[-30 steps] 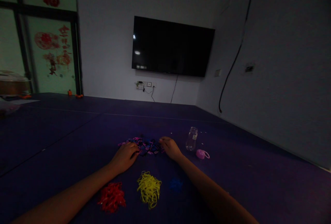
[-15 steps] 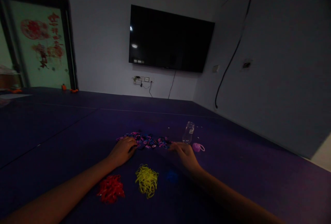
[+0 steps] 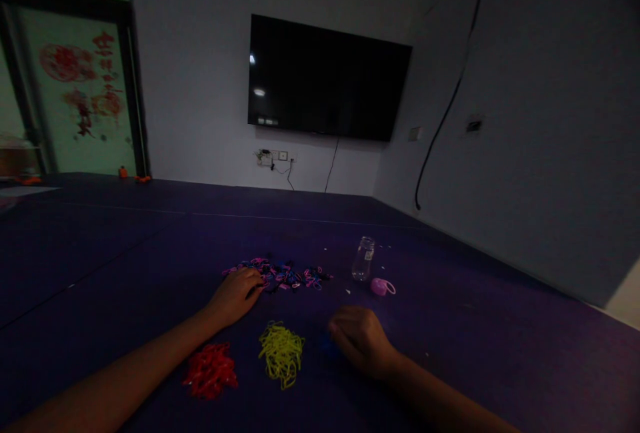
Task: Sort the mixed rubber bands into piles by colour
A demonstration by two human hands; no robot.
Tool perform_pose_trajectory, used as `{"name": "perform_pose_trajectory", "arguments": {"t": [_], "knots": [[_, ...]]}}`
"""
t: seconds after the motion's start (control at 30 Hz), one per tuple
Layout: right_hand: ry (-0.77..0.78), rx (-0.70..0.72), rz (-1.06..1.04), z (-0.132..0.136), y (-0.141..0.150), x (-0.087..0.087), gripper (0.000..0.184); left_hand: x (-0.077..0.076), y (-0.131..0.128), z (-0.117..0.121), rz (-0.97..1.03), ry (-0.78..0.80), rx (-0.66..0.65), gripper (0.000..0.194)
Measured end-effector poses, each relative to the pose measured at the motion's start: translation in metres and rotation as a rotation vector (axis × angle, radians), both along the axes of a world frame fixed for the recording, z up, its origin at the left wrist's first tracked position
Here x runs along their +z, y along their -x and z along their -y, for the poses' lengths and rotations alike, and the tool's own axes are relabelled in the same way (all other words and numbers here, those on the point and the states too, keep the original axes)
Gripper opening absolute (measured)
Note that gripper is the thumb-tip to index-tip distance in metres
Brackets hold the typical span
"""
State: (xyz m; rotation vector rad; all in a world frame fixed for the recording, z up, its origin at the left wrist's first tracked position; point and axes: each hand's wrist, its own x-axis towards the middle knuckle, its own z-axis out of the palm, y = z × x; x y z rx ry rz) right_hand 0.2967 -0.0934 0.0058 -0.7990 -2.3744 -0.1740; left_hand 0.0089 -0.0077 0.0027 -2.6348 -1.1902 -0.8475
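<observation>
Now | mixed bands (image 3: 286, 276): against left grip (image 3: 237, 294) | blue pile (image 3: 327, 346): beside right grip (image 3: 364, 338)

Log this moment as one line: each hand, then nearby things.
left hand: at mixed-colour pile | right hand: by blue pile, hold unclear | nearby: red pile, yellow pile, clear bottle, pink cap

The right hand (image 3: 361, 336) has left the right end of the mixed pile (image 3: 286, 276) and moved away from the table's (image 3: 200, 236) far edge to the blue pile (image 3: 327, 346), its curled fingers partly hiding it. The mixed pile's right end is now uncovered, and a white scrap (image 3: 348, 292) shows left of the cap (image 3: 379, 287).
</observation>
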Motion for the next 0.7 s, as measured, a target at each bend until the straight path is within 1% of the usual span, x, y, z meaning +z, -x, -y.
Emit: {"name": "perform_pose_trajectory", "arguments": {"t": [0.23,0.33,0.4,0.5,0.57,0.7], "knots": [[0.003,-0.051,-0.007,-0.001,-0.003,-0.004,0.045,-0.002,0.001,-0.002,0.007,-0.002,-0.012,0.020],[0.025,-0.055,-0.006,0.000,-0.002,0.000,0.044,-0.003,0.001,-0.004,0.007,0.004,-0.026,0.020],[0.074,-0.013,0.000,0.003,-0.001,0.004,0.041,-0.004,0.001,-0.005,0.007,-0.005,-0.027,0.019],[0.166,0.131,0.038,0.007,0.003,0.012,0.031,-0.004,0.002,-0.004,0.009,-0.019,-0.024,0.019],[0.200,0.192,0.060,0.008,0.005,0.014,0.031,-0.003,0.002,-0.003,0.006,-0.015,-0.024,0.019],[0.199,0.190,0.061,0.006,0.006,0.012,0.030,-0.001,0.001,-0.001,0.000,-0.011,-0.020,0.018]]}}
